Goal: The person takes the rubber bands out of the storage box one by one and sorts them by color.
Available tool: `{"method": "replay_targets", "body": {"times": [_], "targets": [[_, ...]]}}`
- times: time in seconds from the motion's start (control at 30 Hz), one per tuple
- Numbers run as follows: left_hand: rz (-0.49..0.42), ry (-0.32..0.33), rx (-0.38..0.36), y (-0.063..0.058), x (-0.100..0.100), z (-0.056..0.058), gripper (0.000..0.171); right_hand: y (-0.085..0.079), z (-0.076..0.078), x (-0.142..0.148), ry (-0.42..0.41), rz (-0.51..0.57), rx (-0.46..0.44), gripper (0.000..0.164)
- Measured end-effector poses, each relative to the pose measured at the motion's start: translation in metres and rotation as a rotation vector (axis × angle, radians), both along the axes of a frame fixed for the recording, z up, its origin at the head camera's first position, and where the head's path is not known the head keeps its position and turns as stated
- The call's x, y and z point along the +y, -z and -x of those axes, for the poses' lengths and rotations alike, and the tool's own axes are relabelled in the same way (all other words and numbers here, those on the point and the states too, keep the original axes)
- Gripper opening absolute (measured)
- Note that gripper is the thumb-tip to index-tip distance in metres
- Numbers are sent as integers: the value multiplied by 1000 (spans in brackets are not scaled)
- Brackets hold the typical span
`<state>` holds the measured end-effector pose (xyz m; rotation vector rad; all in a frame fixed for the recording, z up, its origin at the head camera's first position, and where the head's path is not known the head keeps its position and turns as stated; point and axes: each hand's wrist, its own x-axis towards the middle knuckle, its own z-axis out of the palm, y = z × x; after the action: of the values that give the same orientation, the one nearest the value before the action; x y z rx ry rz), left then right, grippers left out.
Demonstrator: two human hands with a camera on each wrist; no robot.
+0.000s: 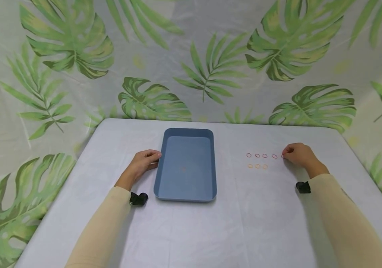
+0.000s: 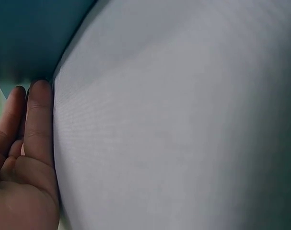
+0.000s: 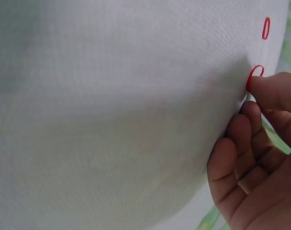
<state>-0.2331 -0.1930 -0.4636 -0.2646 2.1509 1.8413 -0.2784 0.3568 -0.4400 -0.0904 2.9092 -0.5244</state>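
My right hand (image 1: 299, 154) is at the right end of a row of small red rubber bands (image 1: 265, 156). Between thumb and index finger it pinches a red rubber band (image 3: 251, 81), whose loop shows above the thumb, close to the cloth. Its other fingers are bent against the tablecloth. On the left, my left hand (image 1: 142, 162) touches the left side of a blue-grey rectangular tray (image 1: 158, 178). In the left wrist view its fingers (image 2: 39, 120) lie straight along the table, tips at the tray's outer wall.
Three orange rubber bands (image 1: 258, 166) lie in a shorter row nearer me than the red ones. One small, faint orange-pink band (image 1: 183, 169) is inside the tray. A white tablecloth (image 1: 207, 234) covers the table, and a leaf-patterned curtain (image 1: 211, 74) hangs behind it.
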Motion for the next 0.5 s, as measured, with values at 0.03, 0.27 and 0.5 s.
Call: {"method": "replay_targets", "body": {"times": [0.03, 0.27, 0.5], "targets": [[0, 2, 3, -1, 0, 0, 37, -1, 0, 0, 1, 3, -6, 18], [0, 6, 10, -2, 0, 1, 38, -5, 2, 2, 3, -1, -34, 26], [-9, -1, 5, 0, 0, 1, 38, -9, 3, -3, -4, 20, -55, 27]]}}
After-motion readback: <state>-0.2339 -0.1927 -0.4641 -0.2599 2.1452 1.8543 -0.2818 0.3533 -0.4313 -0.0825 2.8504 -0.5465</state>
